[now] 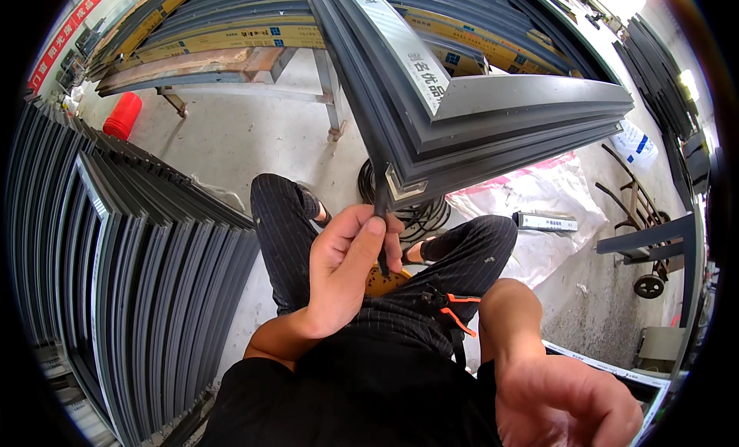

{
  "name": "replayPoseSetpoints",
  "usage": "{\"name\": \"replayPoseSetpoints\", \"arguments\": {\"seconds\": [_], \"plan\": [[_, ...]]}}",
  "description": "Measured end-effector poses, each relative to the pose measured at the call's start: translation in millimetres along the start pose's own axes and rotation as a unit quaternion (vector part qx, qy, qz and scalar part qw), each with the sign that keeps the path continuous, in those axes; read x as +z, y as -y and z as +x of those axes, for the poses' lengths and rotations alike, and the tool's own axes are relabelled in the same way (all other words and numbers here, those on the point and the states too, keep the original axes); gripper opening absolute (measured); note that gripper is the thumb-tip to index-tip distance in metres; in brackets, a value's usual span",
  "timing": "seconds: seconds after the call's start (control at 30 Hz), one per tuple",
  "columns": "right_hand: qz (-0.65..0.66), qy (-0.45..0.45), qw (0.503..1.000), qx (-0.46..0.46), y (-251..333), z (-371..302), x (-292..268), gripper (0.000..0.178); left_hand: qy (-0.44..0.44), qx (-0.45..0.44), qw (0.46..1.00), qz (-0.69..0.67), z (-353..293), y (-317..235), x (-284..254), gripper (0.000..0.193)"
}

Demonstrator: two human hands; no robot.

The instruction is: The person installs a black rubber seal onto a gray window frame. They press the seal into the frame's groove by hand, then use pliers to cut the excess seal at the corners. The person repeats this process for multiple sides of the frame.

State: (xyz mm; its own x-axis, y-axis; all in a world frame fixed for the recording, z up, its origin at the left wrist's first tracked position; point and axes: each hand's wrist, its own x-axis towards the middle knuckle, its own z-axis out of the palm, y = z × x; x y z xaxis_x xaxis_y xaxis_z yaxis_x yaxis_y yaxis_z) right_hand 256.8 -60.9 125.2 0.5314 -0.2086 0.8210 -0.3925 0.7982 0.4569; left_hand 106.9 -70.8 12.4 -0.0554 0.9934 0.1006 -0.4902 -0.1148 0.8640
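Note:
In front of me a dark grey metal frame (pixel 531 100) juts out with its mitred corner toward me, a strip of printed film along one side. From its near end hangs a black rubber sealing strip (pixel 381 191). My left hand (pixel 344 254) pinches this strip between thumb and fingers, just under the frame. At the lower right, away from the frame, my right hand (pixel 570 397) is turned with its fingers curled in; whatever it may hold is hidden. A tool with orange handles (pixel 460 312) lies at my lap.
Many dark frames (pixel 154 293) lean stacked on the left. A workbench (pixel 208 66) carries long profiles ahead. A red bucket (pixel 123 116) lies on the floor. Coiled black strip (pixel 419 222) is beneath the frame, a white sheet (pixel 539 208) beyond it, a hand trolley (pixel 643 216) at right.

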Motion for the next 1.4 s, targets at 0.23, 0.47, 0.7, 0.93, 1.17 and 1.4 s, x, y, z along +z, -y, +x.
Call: {"name": "replayPoseSetpoints", "arguments": {"seconds": [0.23, 0.47, 0.7, 0.93, 1.17, 1.4], "plan": [[0.004, 0.012, 0.999, 0.046, 0.3, 2.2, -0.2, 0.014, 0.000, -0.025, 0.999, 0.046, 1.7, -3.3, -1.3, 0.028], [-0.078, 0.017, 0.996, -0.038, -1.9, 2.5, 1.6, 0.015, -0.031, 0.010, 0.999, 0.024, -0.5, 3.0, 0.4, 0.019], [0.007, 0.007, 0.999, -0.045, -11.3, -1.1, 1.8, 0.010, -0.016, -0.012, 1.000, -0.005, 5.5, -1.0, 1.8, 0.010], [-0.097, 0.148, 0.962, 0.209, 32.2, -36.9, -35.5, 0.011, -0.054, -0.032, 0.997, -0.037, 7.1, 4.6, -4.1, 0.008], [-0.330, 0.575, 0.497, 0.560, 117.2, -91.3, -122.7, 0.044, -0.042, -0.044, 0.997, -0.037, 10.4, 6.2, 0.7, 0.009], [-0.313, 0.675, 0.275, 0.609, 207.2, -114.4, -168.2, 0.069, -0.024, -0.055, 0.997, -0.049, 12.3, 7.9, -14.9, 0.005]]}}
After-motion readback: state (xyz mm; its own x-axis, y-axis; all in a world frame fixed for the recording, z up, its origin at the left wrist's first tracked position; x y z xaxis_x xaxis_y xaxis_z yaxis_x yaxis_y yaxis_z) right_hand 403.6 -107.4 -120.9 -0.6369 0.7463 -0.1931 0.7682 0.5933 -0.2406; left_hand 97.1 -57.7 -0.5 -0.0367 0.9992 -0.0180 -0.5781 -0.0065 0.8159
